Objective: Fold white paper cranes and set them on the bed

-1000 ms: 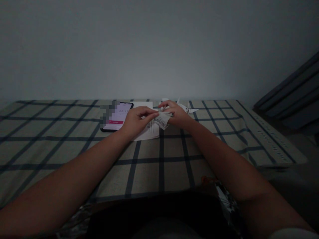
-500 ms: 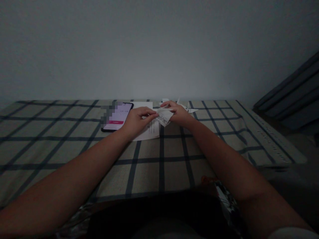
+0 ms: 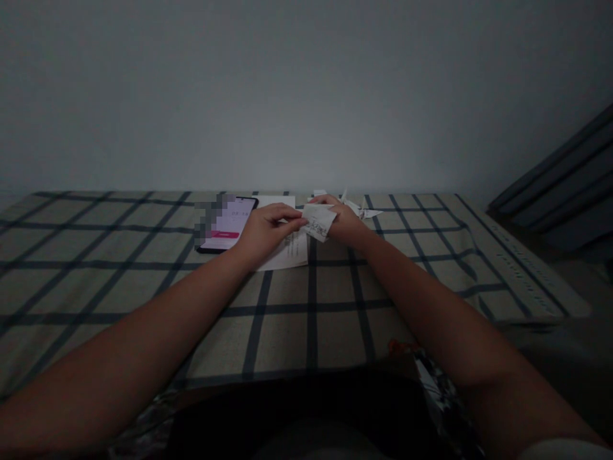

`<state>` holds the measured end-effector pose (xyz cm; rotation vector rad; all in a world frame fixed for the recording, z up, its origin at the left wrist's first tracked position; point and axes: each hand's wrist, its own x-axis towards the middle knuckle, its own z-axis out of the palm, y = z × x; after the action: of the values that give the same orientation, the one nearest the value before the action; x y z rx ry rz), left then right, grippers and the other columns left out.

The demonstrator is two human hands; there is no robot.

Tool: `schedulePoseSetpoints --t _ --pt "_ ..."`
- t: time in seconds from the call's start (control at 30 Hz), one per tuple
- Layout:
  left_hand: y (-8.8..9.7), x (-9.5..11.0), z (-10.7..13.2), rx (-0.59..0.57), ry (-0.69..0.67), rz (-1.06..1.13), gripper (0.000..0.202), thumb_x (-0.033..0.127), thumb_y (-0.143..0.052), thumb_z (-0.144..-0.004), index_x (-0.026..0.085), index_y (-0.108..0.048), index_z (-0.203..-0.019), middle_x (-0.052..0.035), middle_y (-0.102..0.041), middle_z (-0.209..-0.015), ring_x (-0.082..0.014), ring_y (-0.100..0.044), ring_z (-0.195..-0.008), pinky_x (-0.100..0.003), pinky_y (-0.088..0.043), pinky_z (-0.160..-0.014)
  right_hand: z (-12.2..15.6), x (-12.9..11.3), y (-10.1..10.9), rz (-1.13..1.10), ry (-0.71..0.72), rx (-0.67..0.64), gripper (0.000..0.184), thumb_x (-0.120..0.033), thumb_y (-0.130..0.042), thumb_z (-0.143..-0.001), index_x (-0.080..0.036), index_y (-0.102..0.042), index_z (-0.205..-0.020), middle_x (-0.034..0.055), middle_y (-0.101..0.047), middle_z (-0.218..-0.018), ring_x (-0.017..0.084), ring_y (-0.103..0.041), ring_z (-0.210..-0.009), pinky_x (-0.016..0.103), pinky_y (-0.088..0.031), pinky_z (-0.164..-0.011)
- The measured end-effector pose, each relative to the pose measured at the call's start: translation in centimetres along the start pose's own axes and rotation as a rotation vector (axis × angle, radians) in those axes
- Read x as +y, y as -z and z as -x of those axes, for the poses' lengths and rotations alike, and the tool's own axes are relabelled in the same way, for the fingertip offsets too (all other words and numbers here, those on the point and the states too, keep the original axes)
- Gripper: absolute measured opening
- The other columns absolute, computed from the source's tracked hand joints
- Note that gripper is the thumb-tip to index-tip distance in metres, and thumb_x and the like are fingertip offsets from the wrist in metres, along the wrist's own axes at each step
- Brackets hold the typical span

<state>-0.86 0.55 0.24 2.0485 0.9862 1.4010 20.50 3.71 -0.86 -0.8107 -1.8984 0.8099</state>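
- At centre of frame, left hand and right hand close together, both pinching small printed paper.
- Held just above white sheet on checked cloth.
- Just left, phone; behind right hand, folded paper figure.

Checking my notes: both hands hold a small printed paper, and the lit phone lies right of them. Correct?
No. The head view shows the lit phone left of them; the left hand and right hand do hold the small printed paper.

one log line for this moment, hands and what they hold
left hand: pinching small printed paper piece | right hand: holding same piece | lit black phone: flat on checked cloth
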Motion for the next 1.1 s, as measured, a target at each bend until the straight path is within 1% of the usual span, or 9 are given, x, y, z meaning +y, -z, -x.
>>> schedulePoseSetpoints --t 0.13,0.27,0.4,0.57,0.6,0.7,0.8,0.97,1.1 --pt "0.0 0.4 0.1 -0.018 0.046 0.004 0.018 0.039 -0.082 -0.077 0.023 -0.081 -0.084 -0.0055 -0.078 -0.089 -0.0180 -0.069 -0.081 -0.032 -0.055 -0.078 0.0 -0.3 0.2 0.041 0.013 -0.065 0.018 -0.031 -0.077 -0.081 -0.020 -0.070 -0.094 0.0083 -0.069 -0.110 0.022 -0.065 -0.106 0.039 -0.051 -0.098" --pt "-0.1 1.0 0.2 -0.034 0.079 0.033 0.020 0.041 -0.083 -0.076 0.021 -0.081 -0.082 -0.0054 -0.077 -0.085 -0.0175 -0.068 -0.078 -0.032 -0.055 -0.077 0.1 -0.8 0.2 0.033 -0.024 -0.063 0.028 -0.034 -0.075 -0.083 -0.018 -0.067 -0.105 0.0091 -0.069 -0.113 0.021 -0.066 -0.103 0.035 -0.053 -0.093" --pt "-0.1 1.1 0.1 -0.056 0.079 0.037 0.022 0.042 -0.082 -0.076 0.021 -0.080 -0.081 -0.0050 -0.076 -0.082 -0.0168 -0.067 -0.075 -0.032 -0.053 -0.074 0.3 -0.7 0.2 0.021 -0.001 -0.057 0.034 -0.035 -0.075 -0.082 -0.019 -0.065 -0.110 0.0081 -0.068 -0.114 0.020 -0.066 -0.099 0.035 -0.054 -0.089" --pt "0.1 0.6 -0.1 -0.037 0.055 0.014 0.022 0.042 -0.081 -0.077 0.020 -0.080 -0.080 -0.0048 -0.075 -0.081 -0.0164 -0.066 -0.075 -0.031 -0.052 -0.072 0.1 -0.5 0.4 0.047 0.028 -0.048 0.023 -0.029 -0.077 -0.078 -0.019 -0.070 -0.097 0.0080 -0.067 -0.111 0.021 -0.064 -0.103 0.038 -0.052 -0.096" --pt "0.1 0.6 -0.1 -0.034 0.056 0.008 0.022 0.042 -0.081 -0.077 0.021 -0.079 -0.080 -0.0046 -0.075 -0.081 -0.0165 -0.066 -0.075 -0.031 -0.051 -0.072 0.1 -0.6 0.5 0.060 0.044 -0.060 0.023 -0.030 -0.078 -0.078 -0.019 -0.071 -0.096 0.0087 -0.066 -0.116 0.022 -0.064 -0.107 0.038 -0.051 -0.098" --pt "0.1 0.4 -0.1 -0.037 0.066 0.000 0.021 0.042 -0.080 -0.077 0.021 -0.078 -0.079 -0.0041 -0.074 -0.080 -0.0165 -0.065 -0.074 -0.030 -0.050 -0.069 0.2 -0.9 0.7 0.074 0.082 -0.060 0.022 -0.032 -0.076 -0.080 -0.019 -0.072 -0.097 0.0078 -0.065 -0.115 0.022 -0.063 -0.108 0.040 -0.051 -0.099" --pt "0.1 0.6 -0.1 -0.037 0.071 0.015 0.021 0.041 -0.080 -0.077 0.020 -0.076 -0.077 -0.0039 -0.074 -0.080 -0.0160 -0.065 -0.073 -0.029 -0.050 -0.069 0.2 -0.9 0.8 0.095 0.107 -0.065 0.018 -0.031 -0.074 -0.082 -0.019 -0.072 -0.095 0.0078 -0.066 -0.113 0.022 -0.063 -0.107 0.041 -0.051 -0.099" --pt "0.2 0.8 -0.1 -0.019 0.128 0.035 0.024 0.042 -0.080 -0.075 0.019 -0.073 -0.074 -0.0041 -0.073 -0.078 -0.0156 -0.064 -0.071 -0.029 -0.050 -0.068 0.1 -0.6 1.1 0.130 0.136 -0.054 0.014 -0.024 -0.068 -0.083 -0.020 -0.075 -0.094 0.0085 -0.065 -0.118 0.023 -0.062 -0.113 0.043 -0.049 -0.103" --pt "0.2 0.6 0.0 -0.061 0.181 0.093 0.025 0.040 -0.079 -0.075 0.018 -0.068 -0.072 -0.0016 -0.067 -0.071 -0.0138 -0.059 -0.063 -0.026 -0.045 -0.060 0.2 -0.7 1.1 0.114 0.144 -0.035 0.013 -0.022 -0.066 -0.081 -0.020 -0.076 -0.090 0.0075 -0.064 -0.115 0.022 -0.062 -0.110 0.041 -0.050 -0.101"
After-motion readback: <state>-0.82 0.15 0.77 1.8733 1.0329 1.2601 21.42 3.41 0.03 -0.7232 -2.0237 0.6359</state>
